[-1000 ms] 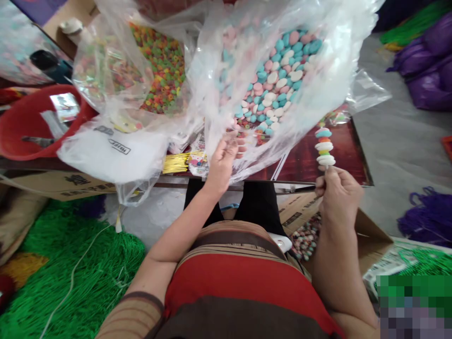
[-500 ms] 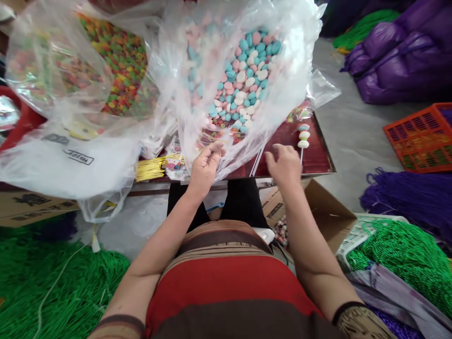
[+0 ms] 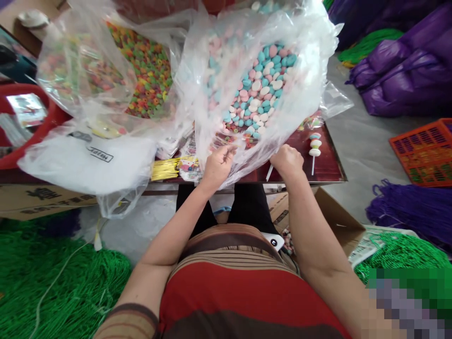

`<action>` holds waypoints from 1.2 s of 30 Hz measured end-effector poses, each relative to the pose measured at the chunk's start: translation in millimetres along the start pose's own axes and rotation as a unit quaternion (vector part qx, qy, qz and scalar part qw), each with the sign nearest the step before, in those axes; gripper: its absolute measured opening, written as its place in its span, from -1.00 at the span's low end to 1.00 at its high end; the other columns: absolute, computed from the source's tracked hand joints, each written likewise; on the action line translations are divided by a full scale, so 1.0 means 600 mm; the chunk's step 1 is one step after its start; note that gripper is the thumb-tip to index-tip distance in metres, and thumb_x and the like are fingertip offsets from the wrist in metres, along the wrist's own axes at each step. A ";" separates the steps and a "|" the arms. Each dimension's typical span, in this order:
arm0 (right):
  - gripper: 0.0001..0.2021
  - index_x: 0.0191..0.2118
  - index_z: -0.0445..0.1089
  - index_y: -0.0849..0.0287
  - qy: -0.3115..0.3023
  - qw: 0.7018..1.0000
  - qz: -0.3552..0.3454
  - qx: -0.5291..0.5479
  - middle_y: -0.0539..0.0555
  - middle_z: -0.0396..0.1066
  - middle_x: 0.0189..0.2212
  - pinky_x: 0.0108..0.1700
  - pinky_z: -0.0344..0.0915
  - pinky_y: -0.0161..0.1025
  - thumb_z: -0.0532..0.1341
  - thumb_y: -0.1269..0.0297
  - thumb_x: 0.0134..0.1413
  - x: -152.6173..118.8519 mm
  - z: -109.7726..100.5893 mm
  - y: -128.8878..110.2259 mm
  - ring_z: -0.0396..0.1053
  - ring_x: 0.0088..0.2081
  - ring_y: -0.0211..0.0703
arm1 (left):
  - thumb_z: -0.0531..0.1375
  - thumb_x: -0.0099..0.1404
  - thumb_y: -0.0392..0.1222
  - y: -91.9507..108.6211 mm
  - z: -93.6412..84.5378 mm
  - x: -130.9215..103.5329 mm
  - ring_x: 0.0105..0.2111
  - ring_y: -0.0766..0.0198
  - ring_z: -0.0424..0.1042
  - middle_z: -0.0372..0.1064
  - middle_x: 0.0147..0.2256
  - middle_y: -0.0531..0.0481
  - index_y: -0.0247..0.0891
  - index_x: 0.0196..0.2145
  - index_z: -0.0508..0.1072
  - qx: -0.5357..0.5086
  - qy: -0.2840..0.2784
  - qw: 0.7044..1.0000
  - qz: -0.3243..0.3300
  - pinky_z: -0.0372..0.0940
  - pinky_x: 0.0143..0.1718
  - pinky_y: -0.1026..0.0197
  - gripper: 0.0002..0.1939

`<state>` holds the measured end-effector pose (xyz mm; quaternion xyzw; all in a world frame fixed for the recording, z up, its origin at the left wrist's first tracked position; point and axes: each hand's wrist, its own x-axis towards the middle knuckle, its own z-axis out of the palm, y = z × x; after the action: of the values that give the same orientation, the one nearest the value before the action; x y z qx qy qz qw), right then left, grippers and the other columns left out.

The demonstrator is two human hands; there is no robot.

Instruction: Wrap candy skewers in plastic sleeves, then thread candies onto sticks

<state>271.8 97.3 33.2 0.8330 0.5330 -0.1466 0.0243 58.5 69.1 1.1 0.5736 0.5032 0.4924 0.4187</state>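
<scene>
My left hand is closed in a pinch at the near edge of a clear plastic bag; what its fingertips hold, I cannot make out. Pink, blue and white candies fill the bag. To the right, my right hand has its fingers curled down over the upper end of a white stick at the table's front edge. Just right of that hand lies a candy skewer, with several candies threaded on a white stick.
On the left of the table are a bag of small ring candies, yellow twist ties, a white bag and a red basin. An orange crate and an open carton stand on the floor.
My right hand has moved left and down, from open over the table onto the white sticks, its fingers now curled. My left hand stays pinched at the bag's edge. The whole view has shifted slightly.
</scene>
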 end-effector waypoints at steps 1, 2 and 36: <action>-0.52 0.16 0.46 0.54 -0.001 1.000 0.003 0.006 0.65 0.49 0.08 0.15 0.40 0.08 0.17 0.32 0.22 0.006 -0.001 -0.004 0.49 0.16 0.39 | 0.24 0.36 -0.25 0.000 0.004 0.006 -0.06 0.15 0.61 0.64 -0.11 -0.11 -0.21 -0.12 0.63 0.012 -0.005 1.000 0.007 0.41 0.08 0.13 -0.81; -0.52 0.15 0.48 0.55 -0.002 1.000 0.004 0.010 0.65 0.49 0.08 0.15 0.40 0.09 0.19 0.31 0.21 0.012 -0.002 -0.007 0.48 0.17 0.40 | 0.23 0.36 -0.27 0.002 0.007 0.012 -0.06 0.15 0.61 0.65 -0.11 -0.11 -0.21 -0.12 0.64 0.022 -0.008 1.000 0.013 0.42 0.08 0.13 -0.80; -0.75 -0.28 0.45 0.15 -0.012 0.664 -0.003 0.748 -0.14 0.29 -0.64 -0.64 -0.21 -0.41 0.25 0.37 -0.22 -0.097 0.015 0.112 -0.05 -0.70 -0.48 | 0.16 0.31 -0.30 -0.007 0.094 0.217 -0.05 -0.01 0.49 0.53 -0.11 -0.24 -0.32 -0.23 0.59 0.469 -0.197 0.858 0.074 0.30 0.02 0.05 -0.81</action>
<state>307.4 15.2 32.2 0.5679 0.2463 -0.5059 -0.6007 114.6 199.4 6.6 0.8227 0.5376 0.1040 0.1526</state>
